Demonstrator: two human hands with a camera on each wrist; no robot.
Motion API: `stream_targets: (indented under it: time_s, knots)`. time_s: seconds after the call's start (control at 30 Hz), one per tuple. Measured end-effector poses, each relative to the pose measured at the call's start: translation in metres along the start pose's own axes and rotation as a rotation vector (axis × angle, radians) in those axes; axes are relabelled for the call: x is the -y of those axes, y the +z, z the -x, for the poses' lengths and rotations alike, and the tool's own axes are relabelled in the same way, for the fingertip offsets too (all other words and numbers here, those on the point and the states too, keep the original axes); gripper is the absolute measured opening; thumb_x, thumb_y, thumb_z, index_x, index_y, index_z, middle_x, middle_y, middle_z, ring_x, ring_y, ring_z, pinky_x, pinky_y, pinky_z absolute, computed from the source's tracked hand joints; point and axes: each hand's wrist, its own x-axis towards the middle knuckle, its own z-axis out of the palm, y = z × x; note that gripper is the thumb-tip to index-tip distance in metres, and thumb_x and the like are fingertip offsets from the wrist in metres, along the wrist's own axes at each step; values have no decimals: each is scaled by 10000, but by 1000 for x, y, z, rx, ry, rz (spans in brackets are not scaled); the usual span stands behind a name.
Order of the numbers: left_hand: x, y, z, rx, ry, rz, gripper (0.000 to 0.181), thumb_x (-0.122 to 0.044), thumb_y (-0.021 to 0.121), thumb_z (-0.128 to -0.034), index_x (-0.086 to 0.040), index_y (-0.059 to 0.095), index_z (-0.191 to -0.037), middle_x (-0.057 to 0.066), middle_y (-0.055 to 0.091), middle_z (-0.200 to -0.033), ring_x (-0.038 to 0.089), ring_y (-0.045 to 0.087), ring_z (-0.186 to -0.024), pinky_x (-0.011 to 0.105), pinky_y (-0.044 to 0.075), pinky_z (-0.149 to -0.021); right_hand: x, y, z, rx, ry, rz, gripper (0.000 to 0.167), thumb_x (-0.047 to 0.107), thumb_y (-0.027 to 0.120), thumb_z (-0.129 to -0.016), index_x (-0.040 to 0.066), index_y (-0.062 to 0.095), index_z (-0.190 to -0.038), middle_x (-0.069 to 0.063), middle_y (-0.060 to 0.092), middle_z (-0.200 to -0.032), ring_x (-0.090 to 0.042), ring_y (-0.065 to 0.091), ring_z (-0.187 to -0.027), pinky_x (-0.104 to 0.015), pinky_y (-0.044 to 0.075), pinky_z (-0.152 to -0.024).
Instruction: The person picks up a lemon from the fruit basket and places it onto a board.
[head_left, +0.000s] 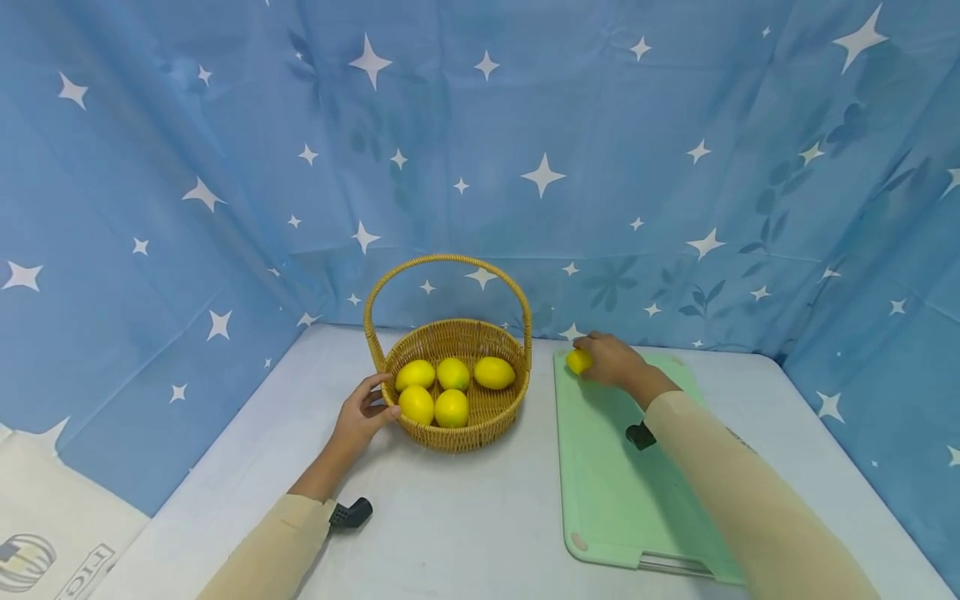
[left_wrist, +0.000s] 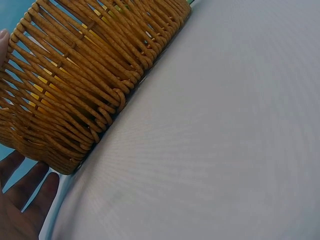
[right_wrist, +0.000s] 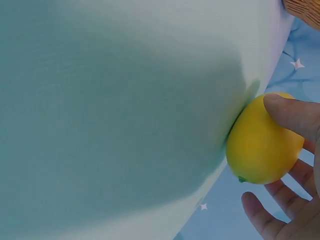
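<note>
A wicker basket [head_left: 480, 432] with a tall arched handle stands on the table, with several lemons [head_left: 452, 409] inside. My left hand [head_left: 363, 414] holds the basket's left side, thumb at the rim and fingers spread along the wall. In the left wrist view the basket's woven wall [left_wrist: 75, 75] fills the upper left, and part of the left hand [left_wrist: 22, 205] shows below it. Over the far left corner of a green cutting board [head_left: 600, 483], my right hand [head_left: 613, 362] holds one lemon [right_wrist: 262, 142] between thumb and fingers. That lemon appears to touch the board.
A white-covered table [head_left: 450, 533] lies under everything. Blue star-patterned curtains [head_left: 480, 167] hang along its back and both sides. The board has a metal-edged handle slot [head_left: 675, 566] at its near end. Dark wrist cameras sit at both cuffs.
</note>
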Motion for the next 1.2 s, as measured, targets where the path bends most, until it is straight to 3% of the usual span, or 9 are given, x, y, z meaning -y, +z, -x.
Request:
stream_targets:
  time_s: [0.33,0.47,0.57,0.63,0.7,1.0,1.2]
  knots:
    - [-4,-1,2,4,3,-25,610,-49,691,-892,68,398,-1414,299,376,-1439,476,467,-1222,459,482,-941,-2,-9,9,11,25,-9,604,193,742,-833,26,530,-1374,-209,500,-1350,-423,473,-1200,-597,401,-975]
    - [12,-3,-3,-12,13,-47,606,-93,698,-900,-5,415,-1429,218,400,-1455,409,481,-1239,379,485,-948,-1,-18,9,5,-6,29,583,195,735,-847,32,534,-1370,-212,491,-1359,-433,453,-1221,-599,390,-983]
    - [10,-4,-5,-10,4,-44,615,-111,702,-900,-19,414,-1436,205,394,-1465,394,469,-1257,367,472,-964,4,-26,11,-9,-42,52,553,187,739,-855,40,552,-1354,-199,508,-1344,-419,467,-1217,-577,399,-988]
    - [1,-4,-5,-4,-9,-49,621,-112,700,-901,5,405,-1435,232,387,-1460,415,466,-1254,377,477,-955,8,-29,13,-24,-65,63,535,193,743,-857,51,568,-1341,-187,523,-1332,-408,482,-1207,-567,410,-982]
    - [-8,-3,-4,4,-21,-46,627,-112,698,-901,30,399,-1434,263,380,-1455,443,460,-1248,394,482,-946,14,-31,17,-36,-93,73,521,204,746,-858,61,581,-1331,-174,539,-1322,-396,497,-1197,-553,422,-976]
    - [-7,-1,0,11,-55,-57,645,-153,705,-905,16,392,-1443,251,372,-1466,415,465,-1253,357,498,-929,51,-26,37,-3,-209,83,473,253,712,-901,100,583,-1329,-109,549,-1323,-337,486,-1240,-499,422,-1001]
    - [-6,0,3,11,-48,-29,634,-116,702,-902,13,397,-1442,254,373,-1464,428,462,-1249,326,498,-913,89,-33,47,-63,-333,90,434,252,698,-913,100,601,-1308,-64,578,-1281,-262,560,-1155,-435,480,-942]
